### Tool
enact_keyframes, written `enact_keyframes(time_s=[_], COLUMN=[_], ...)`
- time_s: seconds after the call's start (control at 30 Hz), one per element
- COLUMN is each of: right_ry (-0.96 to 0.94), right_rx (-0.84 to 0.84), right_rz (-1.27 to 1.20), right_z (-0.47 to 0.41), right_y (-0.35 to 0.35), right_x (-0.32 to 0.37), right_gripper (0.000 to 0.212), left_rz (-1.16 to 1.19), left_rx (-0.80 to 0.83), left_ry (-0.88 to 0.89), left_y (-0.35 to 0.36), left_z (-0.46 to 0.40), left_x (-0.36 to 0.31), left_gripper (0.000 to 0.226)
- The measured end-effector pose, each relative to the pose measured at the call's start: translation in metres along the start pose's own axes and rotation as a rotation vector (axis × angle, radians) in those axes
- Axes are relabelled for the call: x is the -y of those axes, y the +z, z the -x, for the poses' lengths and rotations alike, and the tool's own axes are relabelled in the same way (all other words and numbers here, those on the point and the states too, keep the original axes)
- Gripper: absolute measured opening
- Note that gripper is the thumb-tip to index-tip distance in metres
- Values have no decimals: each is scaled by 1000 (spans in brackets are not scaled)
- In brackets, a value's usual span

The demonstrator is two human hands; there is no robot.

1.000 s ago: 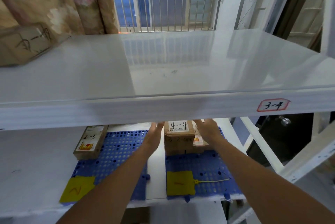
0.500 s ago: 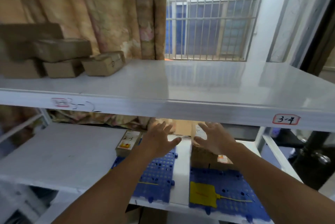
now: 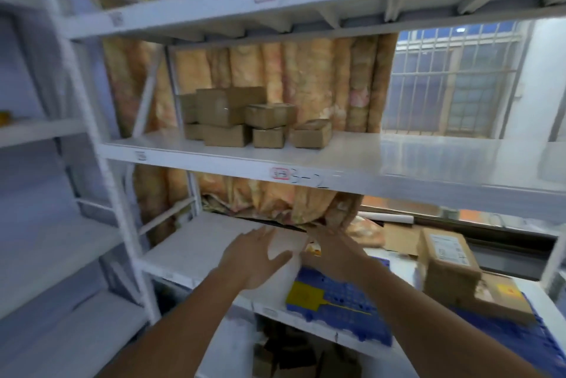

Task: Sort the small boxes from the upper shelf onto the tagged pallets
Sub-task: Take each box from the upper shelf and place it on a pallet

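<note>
Hovering empty over the lower white shelf's front edge, left hand and right hand with fingers spread, small brown cardboard boxes stacked at the upper shelf's back edge

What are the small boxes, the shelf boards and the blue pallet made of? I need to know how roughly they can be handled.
Small boxes: plain brown cardboard, matte, folded edges. Shelf boards: likely white-painted metal, glossy, reflecting the window. Blue pallet: apparently moulded plastic, perforated with a grid of holes.

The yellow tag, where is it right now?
In the head view the yellow tag lies at the near left corner of the blue pallet on the lower shelf, just below the right hand.
</note>
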State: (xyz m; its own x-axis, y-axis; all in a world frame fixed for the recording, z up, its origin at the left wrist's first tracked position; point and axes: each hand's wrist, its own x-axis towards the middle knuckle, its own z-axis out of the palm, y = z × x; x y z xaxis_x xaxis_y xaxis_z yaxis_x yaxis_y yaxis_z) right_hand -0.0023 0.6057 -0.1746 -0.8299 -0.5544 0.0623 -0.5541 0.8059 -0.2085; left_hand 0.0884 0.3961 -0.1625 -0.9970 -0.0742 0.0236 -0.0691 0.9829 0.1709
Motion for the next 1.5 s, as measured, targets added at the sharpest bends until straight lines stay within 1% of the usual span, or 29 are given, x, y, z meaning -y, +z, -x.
enact_keyframes(time_s=[0.17, 0.27, 0.4, 0.57, 0.67, 0.73, 0.83, 0.97, 1.07, 1.2, 1.33, 1.43, 1.5], right_ry=[-100, -187, -268, -335, -377, -408, -450, -472, -479, -444, -373, -288, -217], right_rx=[29, 13, -18, -69, -121, -137, -171, -204, -242, -236, -321, -415, -469], right_rz=[-2, -13, 7, 16, -11, -21, -20, -40, -34, -43, -91, -199, -291], right_z=[-10, -22, -42, -92, -125, -142, -168, -201, -227, -261, -290, -314, -331], right_y=[-9, -16, -34, -53, -61, -68, -74, -77, -78, -83, -89, -94, -98], right_x=[111, 161, 218, 263, 284, 297, 317, 344, 359, 374, 390, 401, 405], right_gripper=[82, 79, 77, 70, 72, 71, 69, 68, 69, 71, 70, 64, 65], left_rz=[-18, -25, -15, -46, -59, -48, -51, -41, -17, 75, 208, 414, 595], left_rx=[-65, -90, -186, -271, -306, -322, -352, -357, -406, -466, -527, -557, -535], left_ry=[-116, -179, -219, -235, -258, -286, -309, -337, -334, -320, -232, -116, -81], left_y=[-39, -65, -91, -128, -146, -157, -172, -191, -199, -207, -223, -236, -243], left_z=[57, 79, 87, 81, 73, 67, 60, 50, 31, -5, -39, -64, -86], left_x=[82, 118, 164, 204, 228, 241, 257, 280, 308, 349, 376, 386, 395], left_gripper=[90, 87, 86, 77, 71, 73, 70, 83, 82, 80, 80, 65, 70])
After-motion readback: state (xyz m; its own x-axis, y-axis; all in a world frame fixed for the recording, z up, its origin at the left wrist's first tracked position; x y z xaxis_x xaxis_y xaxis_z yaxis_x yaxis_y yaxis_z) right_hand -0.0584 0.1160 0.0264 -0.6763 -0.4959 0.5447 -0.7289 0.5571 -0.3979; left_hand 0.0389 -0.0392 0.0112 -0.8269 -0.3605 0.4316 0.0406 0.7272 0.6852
